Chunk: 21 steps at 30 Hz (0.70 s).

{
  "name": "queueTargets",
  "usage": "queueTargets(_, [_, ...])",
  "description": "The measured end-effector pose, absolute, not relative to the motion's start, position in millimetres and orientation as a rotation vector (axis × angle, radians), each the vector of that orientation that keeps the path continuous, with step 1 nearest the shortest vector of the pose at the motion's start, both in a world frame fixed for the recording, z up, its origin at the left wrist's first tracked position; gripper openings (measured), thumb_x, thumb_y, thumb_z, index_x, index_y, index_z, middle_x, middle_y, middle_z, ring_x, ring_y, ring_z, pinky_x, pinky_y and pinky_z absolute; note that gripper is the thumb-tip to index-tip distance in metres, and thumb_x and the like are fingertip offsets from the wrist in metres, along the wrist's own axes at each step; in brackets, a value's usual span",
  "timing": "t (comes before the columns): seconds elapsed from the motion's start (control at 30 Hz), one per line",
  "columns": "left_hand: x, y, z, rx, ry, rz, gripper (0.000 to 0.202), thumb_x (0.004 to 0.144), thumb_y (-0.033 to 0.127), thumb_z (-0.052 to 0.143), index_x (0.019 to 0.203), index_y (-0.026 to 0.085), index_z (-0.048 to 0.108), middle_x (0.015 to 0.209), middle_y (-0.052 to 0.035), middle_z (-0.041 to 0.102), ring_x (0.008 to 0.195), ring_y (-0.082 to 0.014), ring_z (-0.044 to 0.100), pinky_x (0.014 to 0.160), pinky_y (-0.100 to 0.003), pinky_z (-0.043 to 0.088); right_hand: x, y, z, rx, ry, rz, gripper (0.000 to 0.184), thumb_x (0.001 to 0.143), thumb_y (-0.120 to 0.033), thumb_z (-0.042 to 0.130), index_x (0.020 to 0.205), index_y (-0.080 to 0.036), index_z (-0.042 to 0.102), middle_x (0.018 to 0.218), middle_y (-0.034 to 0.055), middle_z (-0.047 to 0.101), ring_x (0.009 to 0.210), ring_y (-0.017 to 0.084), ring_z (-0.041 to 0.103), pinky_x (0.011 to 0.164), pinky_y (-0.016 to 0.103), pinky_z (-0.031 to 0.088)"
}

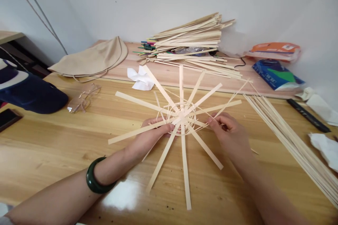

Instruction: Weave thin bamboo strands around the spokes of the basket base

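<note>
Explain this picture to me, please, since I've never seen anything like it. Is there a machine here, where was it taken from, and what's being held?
There's no machine here, just a person's bare hands, seen from a camera worn on their head and looking forward and down. The left hand holds a star of flat strips, probably bamboo, with thinner strands woven around its centre. The right hand pinches a thin strand near that weaving. A green bangle circles the left wrist. On the wooden table lie a bundle of strips to the right and a pile of strips at the back.
</note>
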State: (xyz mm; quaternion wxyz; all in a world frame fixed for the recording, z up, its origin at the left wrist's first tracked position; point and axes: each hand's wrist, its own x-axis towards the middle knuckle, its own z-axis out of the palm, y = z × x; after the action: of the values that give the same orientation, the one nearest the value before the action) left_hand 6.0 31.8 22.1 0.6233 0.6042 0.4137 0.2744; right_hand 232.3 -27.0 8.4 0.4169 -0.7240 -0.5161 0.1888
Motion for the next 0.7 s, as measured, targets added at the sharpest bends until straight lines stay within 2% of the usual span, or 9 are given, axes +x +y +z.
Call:
queueTargets(0.13, [6.5, 35.2, 20.6, 1.382, 0.882, 0.625, 0.019, 0.089, 0.028, 0.062, 0.099, 0.018, 0.075, 0.11, -0.0026, 0.074, 0.103, -0.02, 0.066, 0.102, -0.031, 0.048, 229.6, -27.9, 7.9, -1.807, -1.308, 0.298, 0.025, 0.086, -0.046, 0.059, 0.07, -0.027, 0.065, 0.1, 0.004, 0.066, 0.095, 0.026, 0.058, 0.073, 0.04, 0.043])
queueTargets(0.3, [6.1, 37.5, 12.2, 1.207, 0.814, 0.671, 0.02, 0.087, 0.034, 0.064, 0.092, 0.016, 0.072, 0.106, -0.0056, 0.074, 0.096, -0.0221, 0.066, 0.093, -0.035, 0.052, 234.0, -27.2, 7.2, -1.815, -1.291, 0.207, 0.023, 0.086, -0.044, 0.061, 0.069, -0.027, 0.066, 0.097, 0.0051, 0.068, 0.1, 0.027, 0.06, 0.074, 0.041, 0.045])
queueTargets(0.43, [4.3, 38.7, 8.3, 1.169, 0.789, 0.693, 0.021, 0.088, 0.035, 0.064, 0.095, 0.018, 0.074, 0.105, -0.0043, 0.074, 0.099, -0.0215, 0.065, 0.097, -0.035, 0.05, 236.6, -25.5, 4.8, -1.742, -1.134, 0.222, 0.021, 0.083, -0.045, 0.065, 0.073, -0.027, 0.072, 0.099, 0.0036, 0.072, 0.098, 0.025, 0.065, 0.069, 0.037, 0.047])
queueTargets(0.57, [3.0, 39.7, 5.3, 1.15, 0.84, 0.737, 0.02, 0.086, 0.036, 0.068, 0.089, 0.017, 0.073, 0.096, -0.0041, 0.073, 0.092, -0.0205, 0.065, 0.091, -0.033, 0.052, 244.8, -23.6, 11.4, -1.65, -0.845, 0.339, 0.01, 0.08, -0.034, 0.07, 0.078, -0.026, 0.076, 0.096, 0.0015, 0.075, 0.103, 0.024, 0.066, 0.082, 0.037, 0.051])
queueTargets(0.7, [4.7, 43.1, 7.1, 1.099, 0.865, 0.808, 0.021, 0.084, 0.039, 0.067, 0.086, 0.018, 0.07, 0.095, -0.0035, 0.073, 0.087, -0.0202, 0.065, 0.089, -0.035, 0.053, 269.2, -18.2, 21.5, -1.561, -0.519, 0.373, 0.008, 0.078, -0.026, 0.072, 0.071, -0.025, 0.074, 0.094, 0.0025, 0.074, 0.104, 0.023, 0.065, 0.09, 0.035, 0.052])
